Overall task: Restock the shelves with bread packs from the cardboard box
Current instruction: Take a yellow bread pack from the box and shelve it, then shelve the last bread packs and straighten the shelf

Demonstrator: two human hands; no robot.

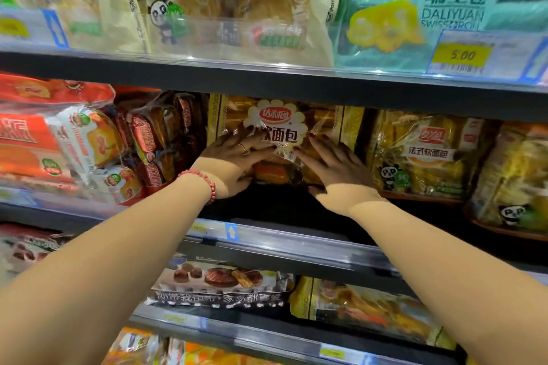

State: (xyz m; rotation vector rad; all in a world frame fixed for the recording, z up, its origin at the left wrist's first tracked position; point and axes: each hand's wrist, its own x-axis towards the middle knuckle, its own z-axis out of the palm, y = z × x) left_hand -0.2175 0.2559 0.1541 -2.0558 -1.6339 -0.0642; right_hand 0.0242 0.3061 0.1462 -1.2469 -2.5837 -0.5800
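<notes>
Bread pack (278,124) pressed on middle shelf (296,241).
Left hand (234,160) and right hand (332,166) flat on its front, fingers straight, gripping nothing; bracelet (204,181) on left wrist.

The bread pack (278,127) in the middle is of clear glossy plastic film, wrinkled, with bright reflections. The shelf edge (267,80) at 12 o'clock looks like dark matt metal. At 6 o'clock the price strip (296,243) is transparent shiny plastic. At 2 o'clock the price label (462,55) seems matt paper. The bracelet (204,179) has smooth pink beads; the ring (242,147) looks like polished metal.
</notes>
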